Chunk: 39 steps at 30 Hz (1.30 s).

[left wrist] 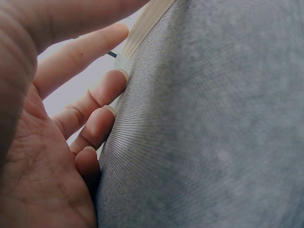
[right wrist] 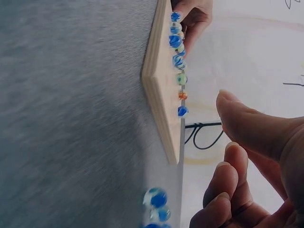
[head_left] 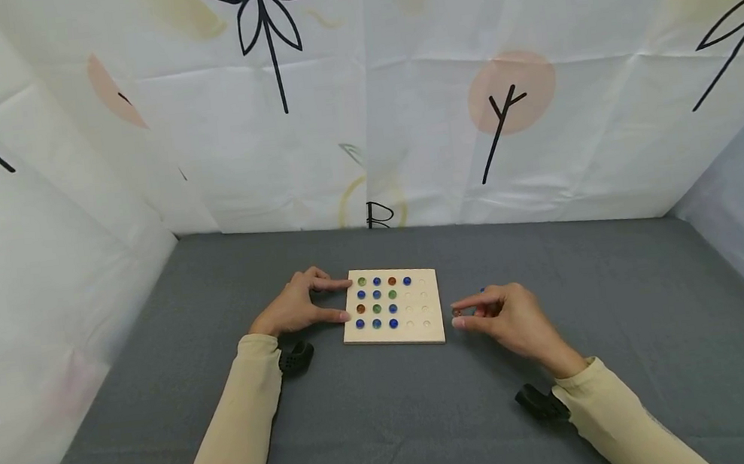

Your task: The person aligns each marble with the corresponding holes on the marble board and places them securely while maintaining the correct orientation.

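A square light-wood board [head_left: 433, 309] with rows of round hollows lies on the grey cloth between the hands. Blue, green and amber marbles [head_left: 376, 309] fill its left three columns, and the top row extends one blue marble [head_left: 407, 281] farther right. My left hand [head_left: 298, 304] touches the board's left edge with extended index finger and thumb; the other fingers bend loosely in the left wrist view. Just off the right edge, my right hand [head_left: 506, 318] pinches an amber marble [head_left: 457, 313] between thumb and index finger. In the right wrist view the thumb hides that marble.
Several loose blue and clear marbles [right wrist: 156, 197] lie on the cloth by the right hand, mostly hidden behind it in the head view. Bare hollows [head_left: 424, 307] show on the board's right side. A printed white curtain [head_left: 431, 142] hangs at the back.
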Available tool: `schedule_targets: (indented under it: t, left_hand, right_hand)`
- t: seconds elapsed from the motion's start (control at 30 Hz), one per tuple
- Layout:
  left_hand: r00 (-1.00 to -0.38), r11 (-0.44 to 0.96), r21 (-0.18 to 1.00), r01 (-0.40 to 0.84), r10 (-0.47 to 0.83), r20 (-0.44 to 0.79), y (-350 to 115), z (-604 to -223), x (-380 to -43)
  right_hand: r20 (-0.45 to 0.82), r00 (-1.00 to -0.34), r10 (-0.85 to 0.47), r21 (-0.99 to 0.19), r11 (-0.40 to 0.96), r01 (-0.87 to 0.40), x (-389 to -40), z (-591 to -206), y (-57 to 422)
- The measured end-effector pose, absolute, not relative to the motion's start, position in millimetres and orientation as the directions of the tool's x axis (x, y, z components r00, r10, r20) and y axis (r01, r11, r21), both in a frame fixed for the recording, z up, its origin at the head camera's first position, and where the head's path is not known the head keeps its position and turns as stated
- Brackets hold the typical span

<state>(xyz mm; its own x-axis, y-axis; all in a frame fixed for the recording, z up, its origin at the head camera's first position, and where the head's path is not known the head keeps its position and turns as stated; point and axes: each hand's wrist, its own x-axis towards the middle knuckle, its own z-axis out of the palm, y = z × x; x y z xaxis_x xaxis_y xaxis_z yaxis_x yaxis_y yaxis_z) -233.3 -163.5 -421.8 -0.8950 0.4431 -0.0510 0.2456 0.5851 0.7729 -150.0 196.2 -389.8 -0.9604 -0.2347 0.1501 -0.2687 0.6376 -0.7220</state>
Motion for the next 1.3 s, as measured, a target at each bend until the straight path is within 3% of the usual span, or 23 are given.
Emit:
schedule_targets:
  t: [0.43, 1.3]
  left_hand:
    - [-0.892, 0.589, 0.765, 0.260, 0.449, -0.043, -164.2, -421.5, -233.3]
    - [-0.891, 0.588, 0.766, 0.259, 0.451, -0.046, -163.7, -421.7, -234.4]
  right_hand:
    - [0.093, -0.974, -0.206, -0.768, 0.607, -0.201, -179.3, -387.2, 160.5]
    - [0.077, -0.967, -0.244, -0.703, 0.674, -0.226, -207.8, -402.0, 135.3]
